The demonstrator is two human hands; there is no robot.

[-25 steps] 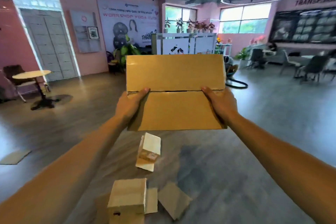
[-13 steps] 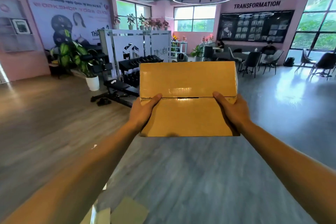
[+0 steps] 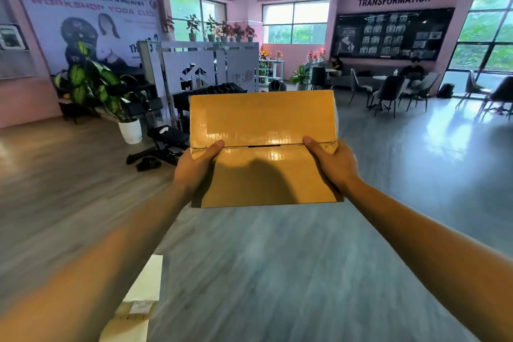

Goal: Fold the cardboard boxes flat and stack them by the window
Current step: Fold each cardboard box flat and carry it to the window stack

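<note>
- Brown cardboard box [image 3: 263, 147], held up in the air in front of the chest, above the grey floor [image 3: 277, 272], two top flaps closed with a thin slit between them.
- Left hand [image 3: 194, 166] clamped on the left edge, thumb lying on top near the seam.
- Right hand [image 3: 333, 164] clamped on the right edge, thumb on top too.
- Other cardboard [image 3: 138, 302] lying on the floor, low left.
- Far behind: potted plant [image 3: 94, 86], chairs [image 3: 388, 91], large windows [image 3: 488, 36].
</note>
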